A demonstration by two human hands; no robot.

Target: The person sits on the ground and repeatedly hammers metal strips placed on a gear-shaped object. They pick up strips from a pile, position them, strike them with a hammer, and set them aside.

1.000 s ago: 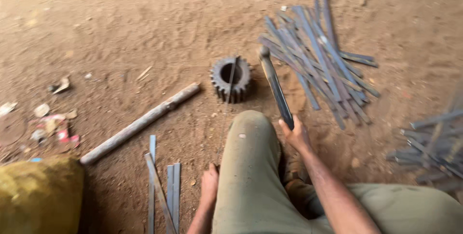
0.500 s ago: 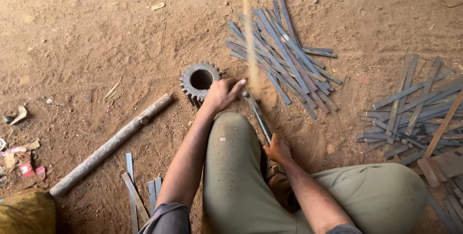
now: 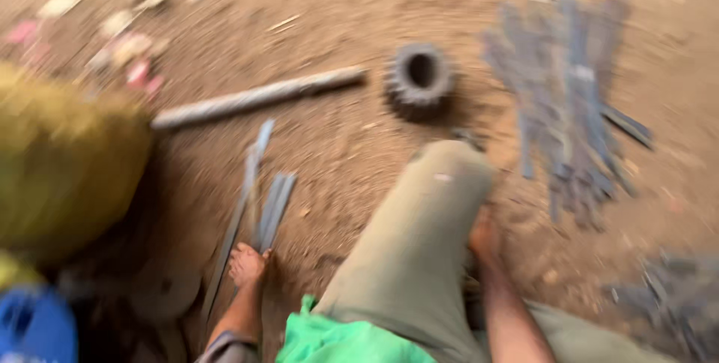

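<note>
Picking up stock: left hand [image 3: 247,264] down on strips [image 3: 264,198] lying on dirt floor [image 3: 344,138], fingers closing on one end. Right hand [image 3: 485,234] beside knee, grip unreadable. Next: firm pinch, lift one strip.

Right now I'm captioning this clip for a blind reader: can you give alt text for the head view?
Blurred view down at a seated person on dirt ground: the left hand rests on thin grey metal strips, the right hand is beside a raised knee in olive trousers. Beyond lie a dark toothed gear wheel, a long grey rod and a pile of grey metal strips.
</note>
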